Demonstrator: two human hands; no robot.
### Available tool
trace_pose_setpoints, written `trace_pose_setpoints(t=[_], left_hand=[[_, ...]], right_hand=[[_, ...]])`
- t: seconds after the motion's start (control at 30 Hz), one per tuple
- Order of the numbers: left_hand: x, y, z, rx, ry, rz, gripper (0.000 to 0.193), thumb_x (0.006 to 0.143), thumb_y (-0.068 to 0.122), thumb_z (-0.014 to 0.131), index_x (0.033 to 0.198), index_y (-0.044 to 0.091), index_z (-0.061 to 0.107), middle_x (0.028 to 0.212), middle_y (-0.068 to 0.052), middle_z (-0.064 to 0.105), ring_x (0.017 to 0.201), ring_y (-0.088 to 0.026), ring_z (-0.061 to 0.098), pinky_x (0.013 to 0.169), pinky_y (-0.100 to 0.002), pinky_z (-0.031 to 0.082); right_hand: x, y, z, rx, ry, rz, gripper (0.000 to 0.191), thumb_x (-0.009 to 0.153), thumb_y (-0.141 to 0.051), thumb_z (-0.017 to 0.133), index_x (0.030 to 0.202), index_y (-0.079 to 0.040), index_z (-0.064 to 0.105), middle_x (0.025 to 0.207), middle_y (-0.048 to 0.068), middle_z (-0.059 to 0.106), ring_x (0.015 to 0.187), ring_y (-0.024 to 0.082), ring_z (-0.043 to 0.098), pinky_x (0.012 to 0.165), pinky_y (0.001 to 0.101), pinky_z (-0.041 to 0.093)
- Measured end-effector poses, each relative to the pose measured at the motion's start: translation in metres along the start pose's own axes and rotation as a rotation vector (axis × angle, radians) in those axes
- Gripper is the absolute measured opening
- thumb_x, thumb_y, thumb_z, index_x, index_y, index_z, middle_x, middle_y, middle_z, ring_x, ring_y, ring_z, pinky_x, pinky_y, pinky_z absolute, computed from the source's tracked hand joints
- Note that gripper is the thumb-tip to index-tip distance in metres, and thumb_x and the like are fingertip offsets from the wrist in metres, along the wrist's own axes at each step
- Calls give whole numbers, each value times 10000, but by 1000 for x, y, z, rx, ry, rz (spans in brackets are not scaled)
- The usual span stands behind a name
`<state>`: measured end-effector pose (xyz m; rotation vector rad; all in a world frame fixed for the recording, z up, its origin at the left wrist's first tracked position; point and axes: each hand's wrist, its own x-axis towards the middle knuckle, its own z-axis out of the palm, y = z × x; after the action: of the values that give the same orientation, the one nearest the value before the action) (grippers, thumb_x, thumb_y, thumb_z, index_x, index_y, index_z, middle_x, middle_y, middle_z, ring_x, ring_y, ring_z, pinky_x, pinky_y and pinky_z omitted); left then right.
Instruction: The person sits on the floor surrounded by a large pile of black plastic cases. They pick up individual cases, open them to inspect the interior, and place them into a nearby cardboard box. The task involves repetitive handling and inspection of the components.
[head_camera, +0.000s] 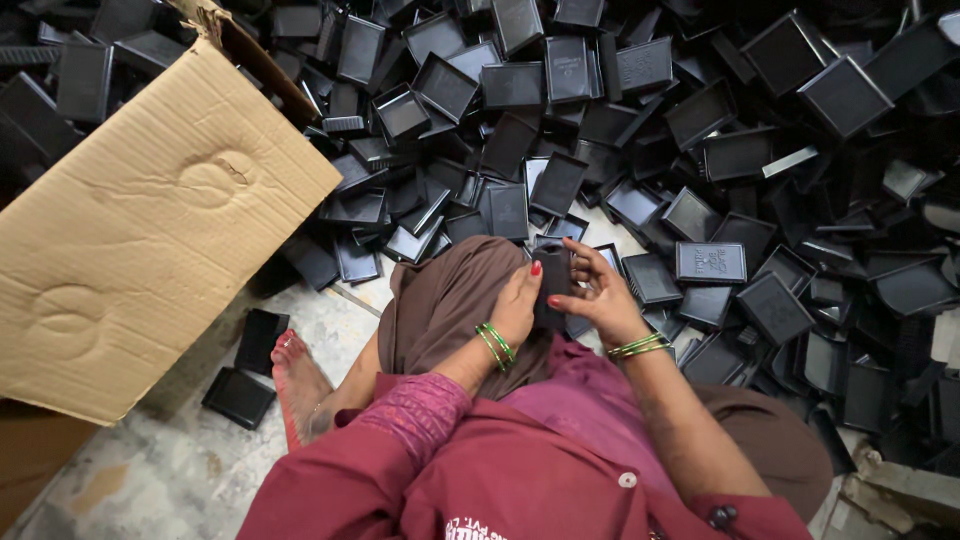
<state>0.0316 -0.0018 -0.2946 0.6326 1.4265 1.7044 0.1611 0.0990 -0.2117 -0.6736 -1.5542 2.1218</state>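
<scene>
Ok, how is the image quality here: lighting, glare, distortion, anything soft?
Head view: even, soft light; faint sheen on the black trays, whose detail sinks into the dark; wide-angle bending stretches the cardboard box at the edge; left hand and right hand on the held tray look sharp.

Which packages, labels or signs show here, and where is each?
Carton: left of frame, tan corrugated cardboard, flat side up with dents, a flap open at the top.
Moulded marks on black trays: raised lettering panels, same black, in the pile right of the hands.
White print on the maroon coat: bottom edge, partly cut off.
</scene>
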Motion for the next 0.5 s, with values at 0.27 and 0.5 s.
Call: trace_pose_setpoints(t=[0.27,0.5], left_hand=[[-2,4,1,68,4,43,562,1076,450,466,1319,-37,610,1257,-121,682,1179,-181,603,1061,-303,430],[1,-5,-1,121,37,50,600,1070,485,449,1297,-40,626,1217,-133,701,1149,-195,629,1039,-308,452]], right_hand=[[-3,3,2,-62,33,-59,933,678,58,859,1512,-121,481,1254,65,578,1125,161,612,961,329,569],[-2,7,8,-127,81,-31,916,676,22,866,1498,-141,498,1239,71,595,1073,162,626,927,318,584]])
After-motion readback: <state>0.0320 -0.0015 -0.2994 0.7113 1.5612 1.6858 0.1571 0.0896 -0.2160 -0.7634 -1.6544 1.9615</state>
